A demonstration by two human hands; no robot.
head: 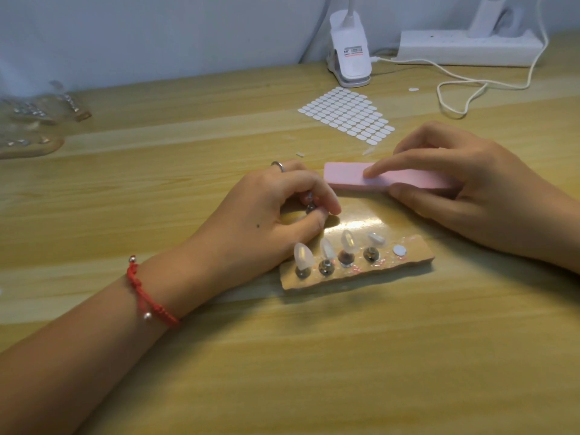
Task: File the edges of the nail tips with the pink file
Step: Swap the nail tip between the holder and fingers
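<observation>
So my right hand point(470, 196) has the pink file point(386, 180), thumb under, index finger pressed flat on top, just off the tabletop point(314, 372). My left hand point(276, 208) is curled tight around one little metal stand point(310, 206) pinched at the fingertips; can't really tell if a nail tip is on it, my fingers hide that. The other four nail tips point(326, 248) sit upright on the holder strip point(408, 262) right below my hands. Biggest worry: my wrist or the file clips that row and knocks them over. Also, a tip this small could pop off its sticky dot if I press too hard, or I'll file it lopsided.
</observation>
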